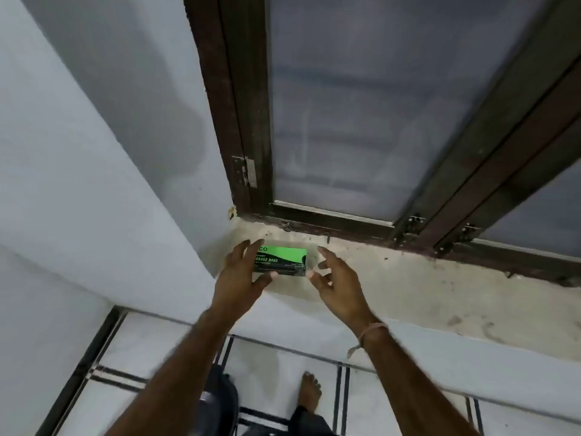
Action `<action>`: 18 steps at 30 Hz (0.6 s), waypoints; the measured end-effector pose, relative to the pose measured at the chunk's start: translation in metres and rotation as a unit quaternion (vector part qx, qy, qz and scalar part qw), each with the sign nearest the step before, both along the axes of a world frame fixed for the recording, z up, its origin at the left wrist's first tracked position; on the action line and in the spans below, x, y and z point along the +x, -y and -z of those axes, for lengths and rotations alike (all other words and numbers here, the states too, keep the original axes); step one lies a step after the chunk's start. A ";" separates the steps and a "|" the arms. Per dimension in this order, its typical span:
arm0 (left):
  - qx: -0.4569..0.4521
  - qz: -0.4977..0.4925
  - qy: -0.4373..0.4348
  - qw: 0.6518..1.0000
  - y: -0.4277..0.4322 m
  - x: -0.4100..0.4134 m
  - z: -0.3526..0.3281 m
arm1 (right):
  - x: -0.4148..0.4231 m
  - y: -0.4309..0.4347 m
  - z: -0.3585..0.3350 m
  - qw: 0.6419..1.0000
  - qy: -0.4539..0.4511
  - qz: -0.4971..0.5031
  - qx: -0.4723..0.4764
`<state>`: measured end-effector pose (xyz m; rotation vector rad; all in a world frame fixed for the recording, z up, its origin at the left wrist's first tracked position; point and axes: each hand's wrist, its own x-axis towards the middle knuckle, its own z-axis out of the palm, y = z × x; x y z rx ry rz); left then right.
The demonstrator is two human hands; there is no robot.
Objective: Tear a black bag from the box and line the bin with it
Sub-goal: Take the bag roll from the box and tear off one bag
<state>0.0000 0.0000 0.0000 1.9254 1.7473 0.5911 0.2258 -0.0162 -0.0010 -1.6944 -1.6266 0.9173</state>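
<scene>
While both arms reached out toward the window, notes were taken from the left side across

Far left: a pale painted wall (94, 184) ran down to a white tiled floor (151, 347) marked with dark stripes. A dark trouser leg (217, 401) showed at the bottom edge.

Left of centre: the dark brown window frame (245, 121) stood upright, with a metal hinge (246, 171) low on it.

Left hand (237, 275): fingers straight and spread, reaching over the left end of the box (283, 258), thumb out under its near lower corner. The hand bracketed that end of the box. Motion blur meant actual contact could not be confirmed, and no closed grip was seen.

Box: green and black carton printed "GARBAGE BAGS", lying flat on the window sill (408, 278) near its left corner, long side facing the person, between the two hands. It looked closed, and no bag was seen drawn from it.

Right hand (334, 275): just beside the right end of the box, fingers loosely spread and slightly bent, thumb toward the carton. It held nothing, and whether it touched the box could not be told. A light thread band (372, 330) circled that wrist.

Below centre: a bare foot (309, 391) stood on the tiles.

Centre to right: the frosted pane (361, 105) sat above the sill. The sill surface was pale, gritty and stained, and it ran off to the right under the frame
</scene>
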 end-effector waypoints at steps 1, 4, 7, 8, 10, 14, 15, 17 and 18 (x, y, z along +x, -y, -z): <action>-0.012 -0.005 -0.001 1.000 -0.007 0.004 0.005 | 0.000 -0.011 0.006 1.000 -0.004 -0.013 -0.011; -0.032 -0.021 -0.021 0.999 -0.016 0.010 0.010 | -0.002 -0.029 0.011 0.998 0.015 -0.051 -0.046; -0.025 -0.030 -0.021 0.999 -0.023 0.013 0.014 | -0.004 -0.042 0.015 0.996 0.015 -0.069 -0.050; -0.022 -0.031 -0.018 0.999 -0.025 0.013 0.013 | -0.003 -0.044 0.015 0.997 0.008 -0.069 -0.044; -0.020 -0.032 0.002 0.999 -0.026 0.012 0.013 | -0.001 -0.045 0.017 0.998 -0.029 -0.057 -0.030; -0.009 -0.019 0.075 0.997 -0.021 0.006 0.011 | 0.003 -0.038 0.010 0.994 -0.109 -0.018 -0.022; -0.008 -0.020 0.091 0.996 -0.019 0.004 0.009 | 0.004 -0.036 0.006 0.992 -0.124 -0.010 -0.030; -0.004 -0.020 0.119 0.993 -0.017 0.002 0.004 | 0.007 -0.032 -0.001 0.988 -0.143 0.001 -0.051; -0.005 -0.016 0.128 0.992 -0.016 0.000 0.002 | 0.009 -0.031 -0.003 0.986 -0.157 0.005 -0.059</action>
